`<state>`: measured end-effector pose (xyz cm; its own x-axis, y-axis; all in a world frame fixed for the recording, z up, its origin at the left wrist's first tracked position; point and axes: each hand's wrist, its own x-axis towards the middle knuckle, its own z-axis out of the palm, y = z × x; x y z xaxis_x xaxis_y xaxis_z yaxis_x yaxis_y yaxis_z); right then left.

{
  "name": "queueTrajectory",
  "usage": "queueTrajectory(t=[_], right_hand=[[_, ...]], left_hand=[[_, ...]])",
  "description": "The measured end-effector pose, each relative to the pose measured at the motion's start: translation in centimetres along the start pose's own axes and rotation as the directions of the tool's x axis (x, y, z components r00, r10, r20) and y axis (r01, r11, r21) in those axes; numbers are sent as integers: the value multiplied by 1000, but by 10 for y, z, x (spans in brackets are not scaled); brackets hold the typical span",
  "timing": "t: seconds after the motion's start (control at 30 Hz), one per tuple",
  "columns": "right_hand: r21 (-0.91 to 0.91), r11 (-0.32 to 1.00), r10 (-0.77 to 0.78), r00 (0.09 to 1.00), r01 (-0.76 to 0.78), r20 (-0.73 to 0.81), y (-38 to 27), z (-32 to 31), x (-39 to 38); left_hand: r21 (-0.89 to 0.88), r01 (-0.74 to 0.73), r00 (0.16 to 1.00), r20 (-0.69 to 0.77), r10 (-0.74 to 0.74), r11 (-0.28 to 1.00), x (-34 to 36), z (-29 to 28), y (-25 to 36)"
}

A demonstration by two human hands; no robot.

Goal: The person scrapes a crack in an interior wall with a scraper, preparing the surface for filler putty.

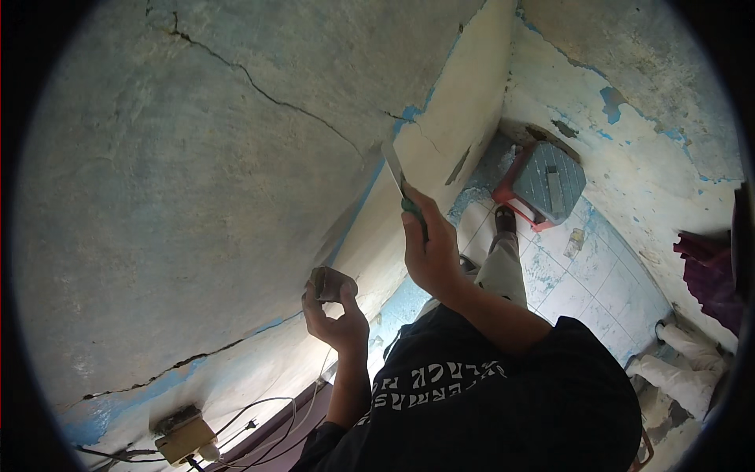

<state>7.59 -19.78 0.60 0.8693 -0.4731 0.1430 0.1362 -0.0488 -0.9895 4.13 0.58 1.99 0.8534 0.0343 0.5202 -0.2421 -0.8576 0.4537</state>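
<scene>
A scraper (394, 171) with a thin flat metal blade and a green handle is gripped in my right hand (434, 248). Its blade tip is at the wall (197, 173), beside a strip of exposed blue paint; whether it touches I cannot tell. My left hand (338, 321) pinches a small brownish-grey block (336, 285) with a dark face between thumb and fingers, close to the wall and lower along the same paint edge. Long cracks run across the grey surface, and cream paint borders it.
A red stool (519, 185) with a grey top carrying a small flat item stands in the corner. At lower left, a socket box (187, 440) has cables plugged in. Maroon cloth (708, 271) hangs at right. Pale-trousered legs (676, 377) appear lower right above the tiled floor (570, 291).
</scene>
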Motion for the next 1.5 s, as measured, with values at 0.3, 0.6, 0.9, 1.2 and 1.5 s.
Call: queueTrajectory(t=[0.3,0.6,0.9,1.2,1.5], right_hand=[[-11,992,-126,991,125,-43,-1,7,0],[-34,996,-87,996,87,-16,5,2,7],[4,1000,-15,1000,15,-5,-1,0,9],[8,993,115,993,-115,36,-7,2,4],[-89,992,-94,995,91,-36,0,6,6]], left_hand=[[24,2,1000,5,-2,1000,4,1,6],[-26,-4,1000,15,4,1000,5,2,5],[-15,5,999,43,-5,1000,4,-1,6],[-2,3,1000,27,-3,1000,3,3,8],[0,-10,1000,16,10,1000,7,6,13]])
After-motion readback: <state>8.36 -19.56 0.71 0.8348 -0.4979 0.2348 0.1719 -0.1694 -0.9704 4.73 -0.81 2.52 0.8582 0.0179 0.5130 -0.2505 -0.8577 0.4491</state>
